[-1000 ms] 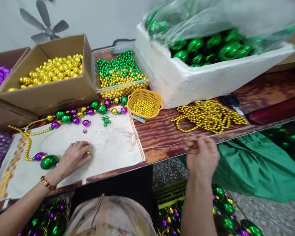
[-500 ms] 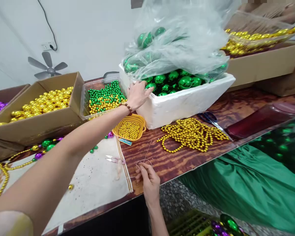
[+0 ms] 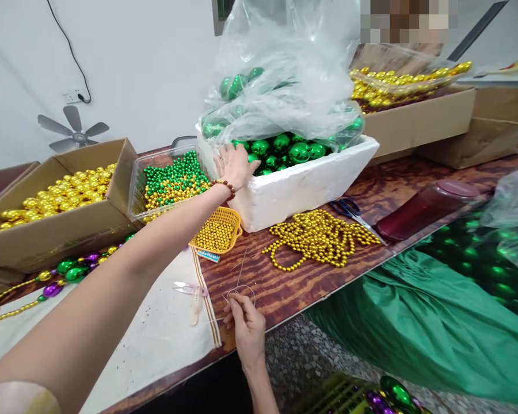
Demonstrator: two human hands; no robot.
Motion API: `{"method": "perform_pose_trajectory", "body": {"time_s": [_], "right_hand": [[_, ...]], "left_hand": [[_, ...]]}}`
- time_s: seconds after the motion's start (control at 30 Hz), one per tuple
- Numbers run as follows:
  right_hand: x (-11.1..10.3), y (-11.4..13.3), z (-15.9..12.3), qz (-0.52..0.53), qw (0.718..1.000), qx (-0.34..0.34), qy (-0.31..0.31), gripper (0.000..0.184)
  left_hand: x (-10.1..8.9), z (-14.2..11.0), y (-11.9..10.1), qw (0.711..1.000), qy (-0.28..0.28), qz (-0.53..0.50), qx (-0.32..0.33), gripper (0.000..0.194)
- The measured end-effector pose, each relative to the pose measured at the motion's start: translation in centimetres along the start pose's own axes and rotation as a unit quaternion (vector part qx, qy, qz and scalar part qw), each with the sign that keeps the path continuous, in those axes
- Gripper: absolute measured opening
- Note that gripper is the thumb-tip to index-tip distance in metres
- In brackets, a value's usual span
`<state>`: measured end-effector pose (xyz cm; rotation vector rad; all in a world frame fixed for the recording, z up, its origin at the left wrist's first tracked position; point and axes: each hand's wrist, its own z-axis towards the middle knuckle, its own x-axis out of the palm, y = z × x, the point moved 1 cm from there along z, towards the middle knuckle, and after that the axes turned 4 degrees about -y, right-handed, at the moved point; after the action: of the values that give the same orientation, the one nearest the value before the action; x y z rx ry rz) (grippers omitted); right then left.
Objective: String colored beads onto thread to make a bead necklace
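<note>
My left hand (image 3: 235, 165), with a beaded bracelet on its wrist, reaches to the left corner of a white foam box (image 3: 302, 198). Its fingers are apart at the rim, close to shiny green balls (image 3: 300, 152), and nothing shows in its grasp. Nearer the table edge, my right hand (image 3: 249, 330) is closed in a pinch on a thin looped thread (image 3: 254, 294). Left of it, pink-handled thread snips (image 3: 192, 288) lie on a white cloth (image 3: 155, 339). A yellow basket (image 3: 238, 230) of small gold beads stands below my left wrist.
Gold bead strings (image 3: 319, 238), scissors (image 3: 349, 208) and a dark red bottle (image 3: 427, 210) lie to the right. Clear plastic (image 3: 293, 75) rises over the foam box. A cardboard box (image 3: 69, 227) of gold balls and a bead tub (image 3: 138, 195) stand left. Another person is behind at upper right.
The view has turned a little to the right, so the table's things appear shifted left. My left hand is still at the box corner, and my right still pinches the thread.
</note>
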<state>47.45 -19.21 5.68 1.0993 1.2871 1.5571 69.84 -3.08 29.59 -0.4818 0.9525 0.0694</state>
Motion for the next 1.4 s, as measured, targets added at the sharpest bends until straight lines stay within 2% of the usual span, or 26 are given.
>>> {"method": "perform_pose_trajectory", "body": {"time_s": [0.07, 0.17, 0.3, 0.37, 0.43, 0.5, 0.57, 0.6, 0.67, 0.77, 0.83, 0.9, 0.97, 1.03, 1.07, 1.1, 1.13, 1.17, 1.2, 1.23, 1.3, 1.33, 1.37, 1.4], "right_hand": [[0.0, 0.0, 0.0, -0.001, 1.000, -0.008, 0.001, 0.026], [-0.1, -0.3, -0.1, -0.010, 1.000, -0.018, 0.000, 0.026], [-0.1, -1.1, -0.3, -0.022, 0.999, -0.029, -0.010, 0.027], [-0.1, -1.2, -0.3, -0.029, 0.999, -0.042, -0.015, 0.027], [0.0, -1.2, -0.3, -0.031, 0.998, -0.051, -0.020, 0.027], [0.0, -0.9, -0.3, -0.029, 0.998, -0.052, -0.019, 0.027], [-0.1, -0.5, -0.2, -0.030, 0.998, -0.051, -0.018, 0.027], [-0.1, -0.4, -0.1, -0.030, 0.998, -0.050, -0.018, 0.027], [-0.2, -0.4, 0.0, -0.027, 0.998, -0.046, -0.017, 0.029], [-0.3, -0.8, 0.2, -0.010, 1.000, -0.029, -0.004, 0.033], [-0.3, -0.9, 0.4, -0.001, 1.000, -0.013, 0.006, 0.035], [-0.2, -0.8, 0.7, 0.012, 1.000, 0.012, 0.011, 0.036], [-0.1, -0.4, 0.9, 0.030, 0.999, 0.034, 0.007, 0.037], [0.3, 0.3, 0.8, 0.043, 0.998, 0.050, -0.002, 0.037], [0.6, 0.8, 0.6, 0.048, 0.997, 0.055, -0.006, 0.036], [1.0, 1.3, 0.2, 0.049, 0.997, 0.058, -0.006, 0.035], [1.5, 1.9, -0.3, 0.049, 0.997, 0.061, -0.001, 0.033], [2.1, 2.6, -0.8, 0.050, 0.997, 0.063, 0.010, 0.032], [2.9, 3.2, -1.3, 0.050, 0.996, 0.065, 0.024, 0.030], [3.8, 3.8, -1.8, 0.051, 0.996, 0.068, 0.038, 0.028], [5.8, 4.7, -2.4, 0.056, 0.993, 0.090, 0.059, 0.028], [6.9, 5.0, -2.4, 0.063, 0.990, 0.111, 0.062, 0.029], [8.1, 5.2, -2.2, 0.072, 0.986, 0.138, 0.060, 0.030], [9.2, 5.2, -2.0, 0.086, 0.981, 0.167, 0.057, 0.031]], "left_hand": [[0.0, -0.5, -1.8, 0.998, -0.023, -0.018, 0.058, 0.040], [0.9, -0.5, -5.4, 0.989, 0.013, -0.050, 0.141, 0.037], [3.0, 1.0, -8.9, 0.983, 0.121, -0.072, 0.122, 0.055], [3.9, 1.9, -9.3, 0.978, 0.153, -0.088, 0.108, 0.057], [4.3, 2.5, -9.0, 0.977, 0.152, -0.110, 0.104, 0.056], [4.0, 2.6, -8.5, 0.974, 0.128, -0.159, 0.100, 0.054], [2.8, 2.0, -7.7, 0.956, 0.116, -0.254, 0.094, 0.050], [1.9, 1.2, -7.1, 0.937, 0.124, -0.317, 0.084, 0.048], [-0.5, -1.0, -5.2, 0.877, 0.170, -0.447, 0.040, 0.046], [-4.4, -6.3, -0.4, 0.758, 0.265, -0.590, -0.082, 0.041], [-6.5, -10.6, 3.7, 0.682, 0.290, -0.645, -0.189, 0.039], [-7.9, -15.1, 7.8, 0.613, 0.279, -0.680, -0.291, 0.038], [-8.9, -19.2, 11.4, 0.558, 0.245, -0.703, -0.367, 0.037], [-9.6, -22.7, 14.2, 0.523, 0.201, -0.719, -0.411, 0.034], [-10.0, -24.1, 15.4, 0.515, 0.177, -0.724, -0.423, 0.032], [-10.3, -25.4, 16.3, 0.516, 0.156, -0.725, -0.429, 0.032], [-10.7, -26.5, 17.1, 0.529, 0.137, -0.719, -0.430, 0.033], [-11.0, -27.4, 17.9, 0.558, 0.118, -0.704, -0.423, 0.035], [-11.3, -28.3, 18.5, 0.606, 0.097, -0.679, -0.403, 0.036], [-11.6, -29.1, 19.0, 0.669, 0.072, -0.641, -0.369, 0.038], [-12.0, -30.7, 19.7, 0.812, 0.022, -0.526, -0.251, 0.045], [-12.1, -31.5, 19.9, 0.872, 0.002, -0.459, -0.173, 0.050], [-12.0, -32.2, 19.9, 0.914, -0.011, -0.395, -0.090, 0.055], [-11.8, -33.0, 19.9, 0.940, -0.016, -0.342, -0.009, 0.057]]}}
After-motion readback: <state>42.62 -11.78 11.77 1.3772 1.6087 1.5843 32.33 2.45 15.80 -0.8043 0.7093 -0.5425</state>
